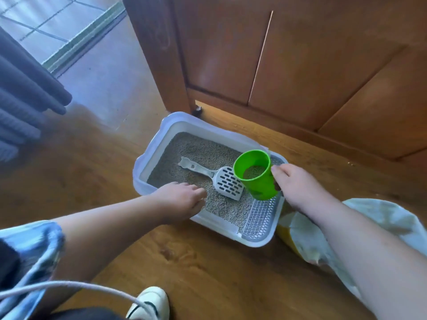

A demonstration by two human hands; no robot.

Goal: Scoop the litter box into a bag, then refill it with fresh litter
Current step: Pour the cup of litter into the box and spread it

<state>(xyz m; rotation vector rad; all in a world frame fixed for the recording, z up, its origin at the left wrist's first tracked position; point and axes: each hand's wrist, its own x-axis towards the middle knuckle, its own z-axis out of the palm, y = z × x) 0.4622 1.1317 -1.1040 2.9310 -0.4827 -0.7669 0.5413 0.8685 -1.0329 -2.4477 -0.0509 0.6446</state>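
Little litter (253, 172) is seen in the green cup (258, 188), gripped at its side by the right hand (298, 188) — likely light, stiff, slippery; the left hand (182, 199) is rested slack-fingered on loose grains.

Scoop (216, 179) on litter (196, 148), in box (147, 153)

No readable text, label, brand or number anywhere.

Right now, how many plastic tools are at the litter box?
2. The white scoop lies on the litter; the right hand holds the green cup above the grid end. Others may be hidden.
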